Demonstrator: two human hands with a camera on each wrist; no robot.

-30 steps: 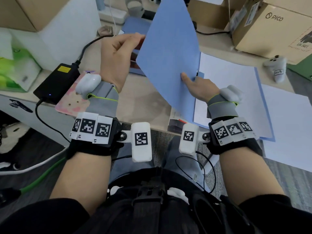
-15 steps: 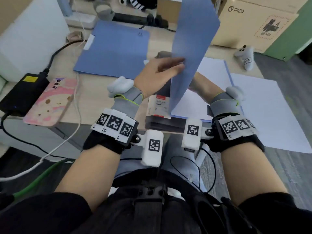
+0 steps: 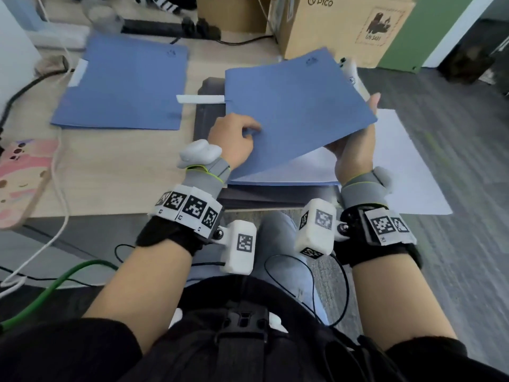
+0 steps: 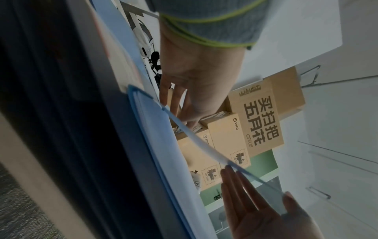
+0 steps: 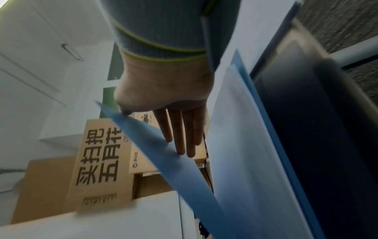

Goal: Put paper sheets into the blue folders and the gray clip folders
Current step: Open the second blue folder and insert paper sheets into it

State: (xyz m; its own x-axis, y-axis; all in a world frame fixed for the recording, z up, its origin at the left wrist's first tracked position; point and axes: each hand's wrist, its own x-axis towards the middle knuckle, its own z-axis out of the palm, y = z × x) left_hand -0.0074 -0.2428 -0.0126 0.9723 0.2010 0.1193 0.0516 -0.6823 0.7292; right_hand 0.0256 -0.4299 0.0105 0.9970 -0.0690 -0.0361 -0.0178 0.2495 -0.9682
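Closest to me I see my left hand [image 3: 234,139] and my right hand [image 3: 355,150], each with a gray wrist band. Between them is a blue folder [image 3: 297,106], thin, flat and smooth. Its top cover is lifted part way. My left hand has bent fingers on the cover's near left edge; I cannot tell if they pinch it or just press. My right hand is flat under the cover's right edge, fingers [image 5: 180,137] straight, thumb up at the side, holding the cover up.

Inside the folder lie white paper sheets [image 3: 292,169], smooth and square-cornered. I cannot count them. The folder sits on a dark gray clip folder [image 3: 264,197], which lies at the front edge of the counter [image 3: 115,175], a pale wood top.

To the right, one big white paper sheet [image 3: 407,166] sticks out past the counter's edge.

On the left edge is a pink phone [image 3: 22,177] with a cartoon picture.

Farther back on the left, a second blue folder [image 3: 124,86] lies shut and flat, with a white strip poking out at its left side. So I count two blue folders.

At the back stands a brown cardboard box [image 3: 341,26], and a white controller [image 3: 351,73] just in front of it.
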